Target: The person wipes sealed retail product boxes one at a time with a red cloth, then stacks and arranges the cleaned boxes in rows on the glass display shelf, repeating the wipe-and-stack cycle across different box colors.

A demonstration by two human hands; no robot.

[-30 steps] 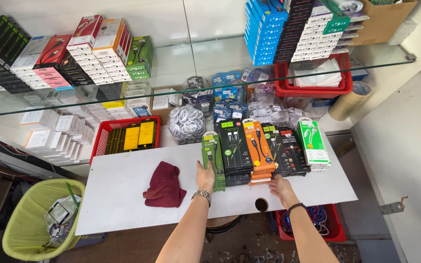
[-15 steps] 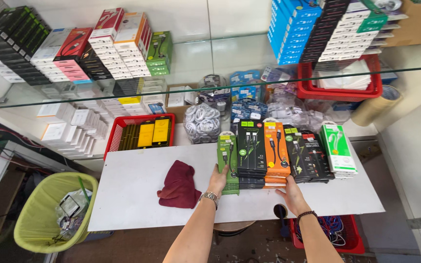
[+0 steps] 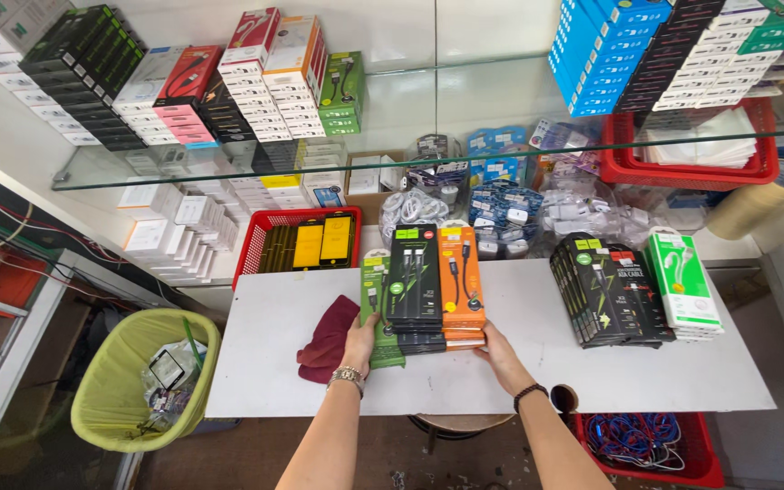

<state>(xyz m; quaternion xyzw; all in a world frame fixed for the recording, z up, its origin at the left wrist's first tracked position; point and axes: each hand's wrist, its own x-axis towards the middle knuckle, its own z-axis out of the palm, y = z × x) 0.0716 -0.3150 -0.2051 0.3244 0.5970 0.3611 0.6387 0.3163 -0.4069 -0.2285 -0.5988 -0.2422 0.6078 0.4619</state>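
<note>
Three stacks of boxed cable packs stand side by side on the white table [image 3: 592,381]: green [image 3: 377,299], black [image 3: 413,277] and orange [image 3: 461,277]. My left hand [image 3: 358,345], with a beaded bracelet at the wrist, grips the near left corner of the green stack. My right hand [image 3: 501,356], with a dark wrist band, holds the near right corner of the orange stack. The three stacks are squeezed together between my hands. A maroon cloth [image 3: 327,340] lies just left of my left hand.
Further right stand a black pack stack [image 3: 610,295] and a white-green one [image 3: 682,286]. Behind are a red basket of yellow packs [image 3: 306,240], bagged chargers and a glass shelf [image 3: 465,118] of boxes. A yellow-green bin [image 3: 129,381] stands left, a red crate [image 3: 646,440] below.
The green, black and orange stacks have slid left between my hands, opening a gap from the black and white-green stacks, which stayed at the right.
</note>
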